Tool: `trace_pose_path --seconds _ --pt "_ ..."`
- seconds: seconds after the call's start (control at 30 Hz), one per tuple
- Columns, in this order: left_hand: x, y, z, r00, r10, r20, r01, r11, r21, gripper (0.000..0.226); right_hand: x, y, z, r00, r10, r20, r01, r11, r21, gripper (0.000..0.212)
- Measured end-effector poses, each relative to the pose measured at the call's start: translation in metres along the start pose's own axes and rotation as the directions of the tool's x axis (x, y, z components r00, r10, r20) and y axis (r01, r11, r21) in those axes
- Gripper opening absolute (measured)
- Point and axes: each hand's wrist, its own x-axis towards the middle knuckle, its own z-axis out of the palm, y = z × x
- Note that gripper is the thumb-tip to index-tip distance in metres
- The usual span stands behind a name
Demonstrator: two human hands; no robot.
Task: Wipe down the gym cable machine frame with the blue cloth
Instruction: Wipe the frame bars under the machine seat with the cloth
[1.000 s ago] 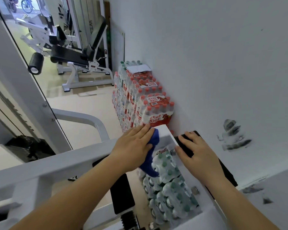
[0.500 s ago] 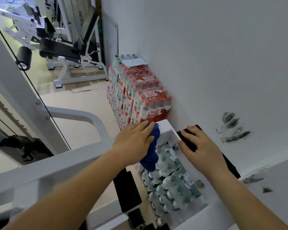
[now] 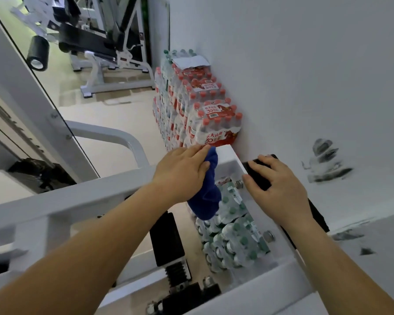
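Left hand on blue cloth

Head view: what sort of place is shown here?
Most likely a gym: a white frame in front, a padded bench machine behind it, and stacked water packs along the wall.
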Motion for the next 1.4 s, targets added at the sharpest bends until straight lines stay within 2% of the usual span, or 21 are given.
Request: trace_pose_path --seconds 0.1,0.17,0.27,0.47,0.53,0.6,0.67,0.7,0.77,0.83,0.9,1.0,1.07,1.2,1.27,1.33,1.4 --pt "-0.032 -0.025 -0.004 0.999 -0.037 -0.007 0.037 0.999 0.001 0.055 0.001 0.003 0.002 1.0 -0.012 0.006 0.012 1.0 0.002 0.044" --pt "-0.05 -0.039 -0.01 0.993 -0.116 0.019 0.117 0.992 -0.037 0.056 0.002 0.004 0.005 1.0 -0.027 0.004 0.027 1.0 -0.002 0.043" --pt "-0.052 -0.035 -0.01 0.977 -0.212 -0.018 0.212 0.977 -0.01 0.054 0.003 0.006 0.007 0.998 -0.059 -0.006 0.059 0.998 -0.006 0.043" --pt "-0.008 -0.005 -0.005 0.989 -0.14 -0.046 0.139 0.99 -0.025 0.048 -0.002 0.002 0.0 0.98 -0.198 -0.013 0.198 0.98 -0.016 0.038" --pt "-0.014 -0.009 -0.006 0.994 -0.102 -0.027 0.101 0.995 -0.023 0.048 0.0 -0.005 -0.004 0.987 -0.154 0.037 0.157 0.984 -0.084 0.036" --pt "-0.036 -0.024 -0.008 0.996 -0.084 -0.036 0.083 0.996 -0.015 0.049 0.009 -0.025 -0.014 0.991 -0.043 0.128 0.064 0.984 -0.164 0.032" --pt "-0.064 -0.052 -0.013 0.991 -0.131 -0.034 0.13 0.991 -0.026 0.051 0.019 -0.059 -0.021 0.982 0.044 0.184 -0.021 0.992 -0.127 0.036" --pt "-0.079 -0.067 -0.015 0.986 -0.166 -0.014 0.166 0.986 -0.024 0.052 0.021 -0.079 -0.021 0.984 0.048 0.171 -0.042 0.998 -0.039 0.035" --pt "-0.106 -0.092 -0.016 0.974 -0.225 0.004 0.225 0.974 0.003 0.053 0.017 -0.121 -0.009 0.991 -0.055 0.122 0.043 0.994 0.1 0.03" --pt "-0.119 -0.1 -0.017 0.964 -0.266 -0.03 0.266 0.964 0.015 0.054 0.011 -0.155 0.016 0.972 -0.181 0.151 0.163 0.979 0.124 0.041" --pt "-0.117 -0.099 -0.02 0.968 -0.241 -0.064 0.244 0.969 0.037 0.05 0.007 -0.175 0.043 0.948 -0.251 0.194 0.235 0.967 0.1 0.047" --pt "-0.115 -0.099 -0.024 0.98 -0.182 -0.08 0.186 0.981 0.052 0.041 0.002 -0.19 0.067 0.934 -0.251 0.254 0.233 0.967 0.099 0.045" --pt "-0.123 -0.111 -0.029 0.979 -0.188 -0.079 0.19 0.981 0.026 0.043 -0.005 -0.192 0.072 0.941 -0.248 0.232 0.231 0.968 0.099 0.043" --pt "-0.161 -0.147 -0.032 0.948 -0.314 -0.059 0.317 0.947 0.056 0.049 -0.02 -0.204 0.068 0.953 -0.242 0.182 0.218 0.966 0.143 0.045" --pt "-0.171 -0.157 -0.036 0.921 -0.388 -0.028 0.389 0.916 0.099 0.048 -0.028 -0.211 0.073 0.948 -0.235 0.216 0.21 0.969 0.132 0.045" --pt "-0.158 -0.153 -0.04 0.904 -0.428 0.019 0.419 0.893 0.163 0.044 -0.034 -0.214 0.082 0.946 -0.272 0.178 0.267 0.962 0.05 0.04" --pt "-0.142 -0.145 -0.045 0.904 -0.421 0.077 0.411 0.903 0.124 0.038 -0.037 -0.215 0.088 0.94 -0.317 0.124 0.322 0.947 -0.022 0.033"
